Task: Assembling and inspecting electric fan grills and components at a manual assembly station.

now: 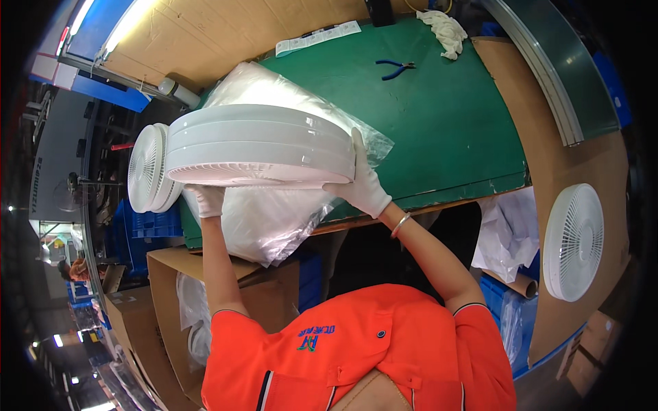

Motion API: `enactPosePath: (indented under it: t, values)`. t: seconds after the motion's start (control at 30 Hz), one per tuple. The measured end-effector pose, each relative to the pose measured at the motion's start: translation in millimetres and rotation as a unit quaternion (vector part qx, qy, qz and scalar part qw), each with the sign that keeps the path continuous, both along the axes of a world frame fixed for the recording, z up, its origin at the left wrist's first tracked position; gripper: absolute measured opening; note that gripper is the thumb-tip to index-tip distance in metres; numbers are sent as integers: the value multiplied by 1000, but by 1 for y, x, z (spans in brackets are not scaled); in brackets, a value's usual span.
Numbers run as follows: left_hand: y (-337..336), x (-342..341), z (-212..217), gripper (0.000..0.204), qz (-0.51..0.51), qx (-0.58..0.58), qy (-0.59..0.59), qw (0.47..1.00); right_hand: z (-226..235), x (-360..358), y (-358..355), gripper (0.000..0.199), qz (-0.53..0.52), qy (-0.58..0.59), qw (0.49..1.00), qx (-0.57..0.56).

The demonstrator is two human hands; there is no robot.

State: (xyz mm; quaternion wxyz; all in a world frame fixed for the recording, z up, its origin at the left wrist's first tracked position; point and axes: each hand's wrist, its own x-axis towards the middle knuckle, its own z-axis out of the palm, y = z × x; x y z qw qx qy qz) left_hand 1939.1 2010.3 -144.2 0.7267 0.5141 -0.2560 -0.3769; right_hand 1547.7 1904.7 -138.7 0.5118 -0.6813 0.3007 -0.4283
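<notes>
A large round white fan head (264, 140) is held up over the near left part of the green worktable (445, 130), tilted so that its slatted underside partly shows. My left hand (208, 200), in a white glove, supports its lower edge from below; the fingertips are hidden under it. My right hand (364, 186), gloved too, grips the right side, thumb upright along the rim. Beneath the fan head, clear plastic bags (267, 222) spread over the table and hang off its near edge. Two more white fan heads (146, 170) stand upright together just to its left.
Blue-handled pliers (394, 69), a white cloth (444, 33) and a printed paper strip (317, 39) lie at the back. Cardboard edges the table at right, with another white fan grille (576, 241) there. An open carton (264, 301) stands below at left.
</notes>
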Motion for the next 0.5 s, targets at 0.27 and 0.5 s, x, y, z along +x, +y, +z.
enactPosePath:
  t: [0.27,0.5]
  values:
    - [15,88,-54,77,-284,-380,545,691,-12,37,5,115,67,-2,992,104]
    - [-17,33,-7,63,-133,-298,942,-85,10,30,16,104,3,-62,998,-32]
